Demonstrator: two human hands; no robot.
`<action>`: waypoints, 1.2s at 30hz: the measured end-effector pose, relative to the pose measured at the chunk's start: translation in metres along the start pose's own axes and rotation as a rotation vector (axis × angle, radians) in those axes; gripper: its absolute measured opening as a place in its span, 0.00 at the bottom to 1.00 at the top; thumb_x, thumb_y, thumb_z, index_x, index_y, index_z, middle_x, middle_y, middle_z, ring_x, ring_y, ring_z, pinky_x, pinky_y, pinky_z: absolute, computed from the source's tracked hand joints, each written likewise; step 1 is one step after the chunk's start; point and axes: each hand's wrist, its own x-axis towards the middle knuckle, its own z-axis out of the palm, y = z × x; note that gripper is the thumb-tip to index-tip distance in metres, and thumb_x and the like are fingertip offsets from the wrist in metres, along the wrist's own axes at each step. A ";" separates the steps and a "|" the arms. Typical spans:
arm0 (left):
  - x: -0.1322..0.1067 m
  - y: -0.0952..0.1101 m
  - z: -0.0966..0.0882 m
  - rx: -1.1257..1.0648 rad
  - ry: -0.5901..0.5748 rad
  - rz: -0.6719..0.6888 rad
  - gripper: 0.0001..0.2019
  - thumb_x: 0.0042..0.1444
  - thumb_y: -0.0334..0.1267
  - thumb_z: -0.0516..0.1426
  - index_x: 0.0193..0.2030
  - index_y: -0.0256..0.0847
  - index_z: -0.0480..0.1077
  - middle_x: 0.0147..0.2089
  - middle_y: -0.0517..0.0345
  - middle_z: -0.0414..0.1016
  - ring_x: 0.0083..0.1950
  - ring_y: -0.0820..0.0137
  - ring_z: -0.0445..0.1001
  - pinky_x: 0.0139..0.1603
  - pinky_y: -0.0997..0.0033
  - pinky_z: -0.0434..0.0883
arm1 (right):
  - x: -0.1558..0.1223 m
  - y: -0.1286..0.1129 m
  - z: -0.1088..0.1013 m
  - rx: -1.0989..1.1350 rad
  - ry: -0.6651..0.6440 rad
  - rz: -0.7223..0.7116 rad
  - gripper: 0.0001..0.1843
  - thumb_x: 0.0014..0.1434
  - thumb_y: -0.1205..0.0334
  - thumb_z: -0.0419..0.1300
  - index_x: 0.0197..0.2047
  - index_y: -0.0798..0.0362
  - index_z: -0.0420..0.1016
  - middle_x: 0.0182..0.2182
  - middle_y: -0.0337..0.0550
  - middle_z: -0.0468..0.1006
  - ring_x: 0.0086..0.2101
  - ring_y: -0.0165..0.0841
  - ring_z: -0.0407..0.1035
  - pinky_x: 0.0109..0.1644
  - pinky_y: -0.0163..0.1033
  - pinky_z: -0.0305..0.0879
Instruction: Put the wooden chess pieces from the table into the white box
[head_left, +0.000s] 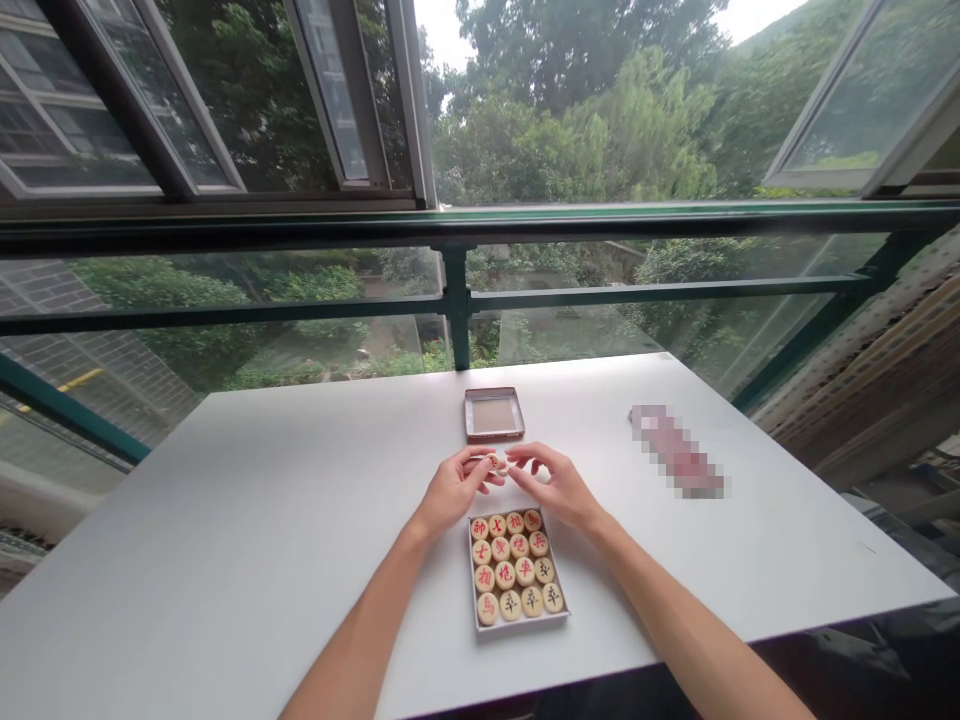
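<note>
A shallow box (475,596) of round wooden Chinese chess pieces (514,574), marked in red and black, lies on the white table (285,520) near its front edge. Just beyond the box my left hand (455,487) and my right hand (553,483) meet, fingers curled. Between their fingertips they pinch one small wooden chess piece (495,462). The box's lid (493,414) lies open side up a little farther back.
A blurred pinkish oblong (677,451) lies on the table to the right. A green railing with glass panels (455,300) runs behind the table, open windows above it, trees outside. Stacked boards stand at the right (892,360).
</note>
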 end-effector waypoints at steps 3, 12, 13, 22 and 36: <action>-0.001 0.000 0.002 0.025 -0.033 0.005 0.19 0.62 0.50 0.58 0.53 0.39 0.70 0.46 0.47 0.81 0.43 0.61 0.82 0.40 0.67 0.74 | -0.002 -0.004 0.002 -0.009 -0.027 -0.071 0.12 0.62 0.58 0.62 0.49 0.46 0.77 0.43 0.43 0.81 0.41 0.36 0.74 0.41 0.41 0.68; -0.005 0.001 0.005 0.022 -0.102 0.010 0.15 0.62 0.46 0.59 0.50 0.41 0.66 0.41 0.50 0.82 0.43 0.64 0.80 0.41 0.68 0.72 | -0.005 -0.007 0.002 -0.033 -0.052 -0.081 0.12 0.62 0.61 0.62 0.50 0.45 0.76 0.44 0.43 0.81 0.41 0.36 0.74 0.40 0.40 0.68; -0.006 0.001 0.005 0.016 -0.107 0.006 0.15 0.61 0.46 0.60 0.50 0.41 0.65 0.41 0.50 0.82 0.43 0.64 0.80 0.41 0.68 0.72 | -0.005 -0.007 0.002 -0.035 -0.051 -0.076 0.12 0.63 0.60 0.62 0.50 0.45 0.76 0.44 0.43 0.81 0.41 0.36 0.75 0.41 0.40 0.68; -0.007 0.004 0.004 -0.014 -0.147 -0.005 0.17 0.59 0.47 0.62 0.47 0.42 0.62 0.40 0.52 0.82 0.40 0.66 0.80 0.40 0.69 0.72 | -0.007 -0.007 0.004 0.002 -0.044 -0.053 0.12 0.64 0.59 0.61 0.51 0.46 0.76 0.43 0.42 0.82 0.42 0.37 0.76 0.44 0.42 0.68; -0.006 0.006 0.002 0.060 -0.136 0.040 0.14 0.65 0.49 0.56 0.48 0.40 0.65 0.35 0.55 0.80 0.36 0.67 0.80 0.38 0.70 0.69 | -0.007 -0.010 0.005 0.096 -0.080 -0.007 0.11 0.64 0.61 0.61 0.50 0.46 0.78 0.43 0.41 0.83 0.43 0.36 0.76 0.46 0.42 0.68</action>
